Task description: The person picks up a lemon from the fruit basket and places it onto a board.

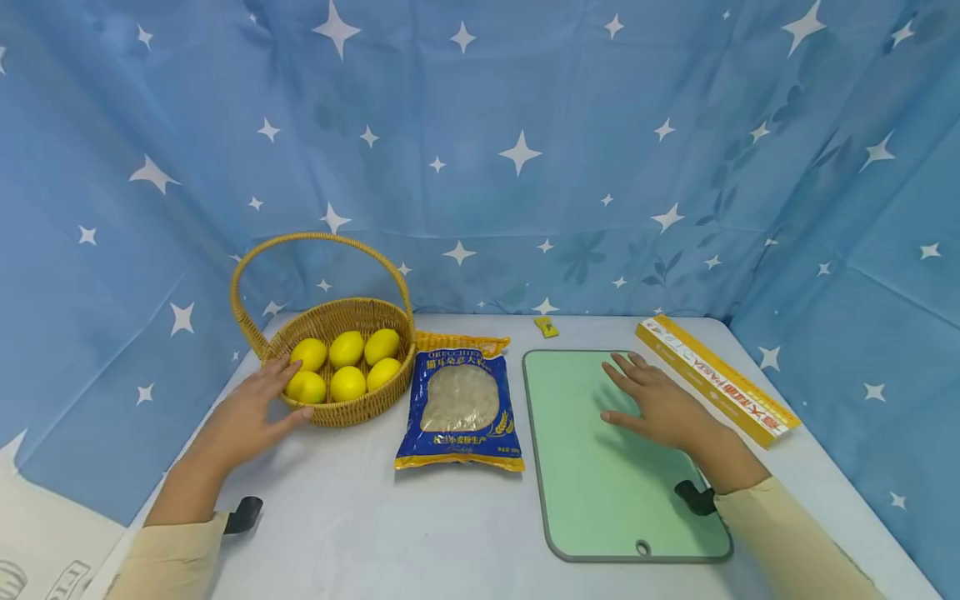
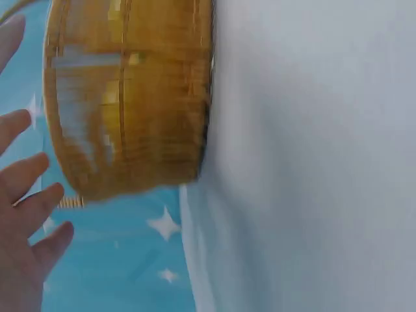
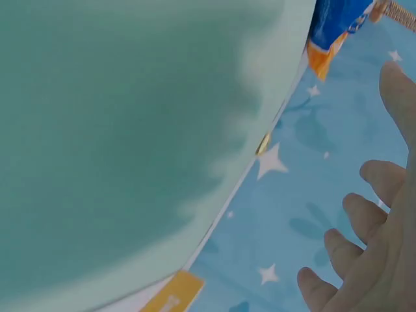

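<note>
My left hand (image 1: 243, 417) hovers at the near left side of a wicker basket (image 1: 386, 406), fingers spread and holding nothing. Several yellow lemons (image 1: 347, 384) lie in the basket, whose tall handle arches over it. In the left wrist view the spread fingers appear beside the basket's woven wall (image 2: 162, 123). Over the right part of a pale green cutting board (image 1: 585, 467) is my right hand (image 1: 660, 408), its fingers extended and nothing in them. The right wrist view shows that hand's shadow on the board (image 3: 130, 130).
Between basket and board lies a blue and yellow bag of orecchiette pasta (image 1: 461, 408). A long yellow and white pasta box (image 1: 716, 379) lies slanted at the right. Behind the board is a small yellow packet (image 1: 547, 327). Blue star-patterned curtains (image 1: 480, 167) enclose the white table (image 1: 337, 517).
</note>
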`<state>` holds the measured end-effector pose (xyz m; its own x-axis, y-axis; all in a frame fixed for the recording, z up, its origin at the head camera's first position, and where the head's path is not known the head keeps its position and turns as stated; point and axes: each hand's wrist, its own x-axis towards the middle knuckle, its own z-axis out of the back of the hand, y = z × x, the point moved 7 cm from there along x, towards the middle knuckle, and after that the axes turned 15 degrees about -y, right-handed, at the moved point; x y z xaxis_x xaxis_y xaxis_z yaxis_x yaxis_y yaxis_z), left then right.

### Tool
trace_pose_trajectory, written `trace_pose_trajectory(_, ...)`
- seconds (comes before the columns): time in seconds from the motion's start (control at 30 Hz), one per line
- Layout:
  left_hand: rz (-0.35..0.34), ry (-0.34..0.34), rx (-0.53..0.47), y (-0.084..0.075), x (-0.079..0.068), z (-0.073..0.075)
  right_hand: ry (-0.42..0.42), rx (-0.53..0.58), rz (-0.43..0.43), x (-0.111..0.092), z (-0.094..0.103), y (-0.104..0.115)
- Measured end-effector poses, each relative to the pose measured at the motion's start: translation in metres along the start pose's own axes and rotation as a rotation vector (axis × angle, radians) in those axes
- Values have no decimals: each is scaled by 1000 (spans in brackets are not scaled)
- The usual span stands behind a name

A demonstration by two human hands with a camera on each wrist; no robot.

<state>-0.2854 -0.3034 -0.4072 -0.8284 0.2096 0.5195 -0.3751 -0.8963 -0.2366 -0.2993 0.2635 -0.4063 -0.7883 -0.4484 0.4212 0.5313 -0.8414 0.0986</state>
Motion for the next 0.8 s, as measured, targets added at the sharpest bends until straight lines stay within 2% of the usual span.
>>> trace_pose_trajectory(0.17,194,-31,-54,25,-6,11,38,17,18,14,-5,19)
trace_pose_trajectory(0.3,349,33,-120,40,-9,8,55,16,74,27,-10,41)
trace_pose_trajectory(0.37,409,64,-222,47,-8,-1,51,10,104,35,-13,51)
trace_pose_trajectory(0.43,456,61,-350,52,-7,-11,52,6,124,42,-14,59)
trace_pose_trajectory(0.57,542,-29,-592,63,-6,-26,88,-16,157,58,-20,74)
trace_pose_trajectory(0.7,713,-126,-911,72,-12,-39,162,-7,167,76,-32,87)
trace_pose_trajectory(0.8,804,-172,-1073,76,-19,-43,216,33,162,91,-42,98)
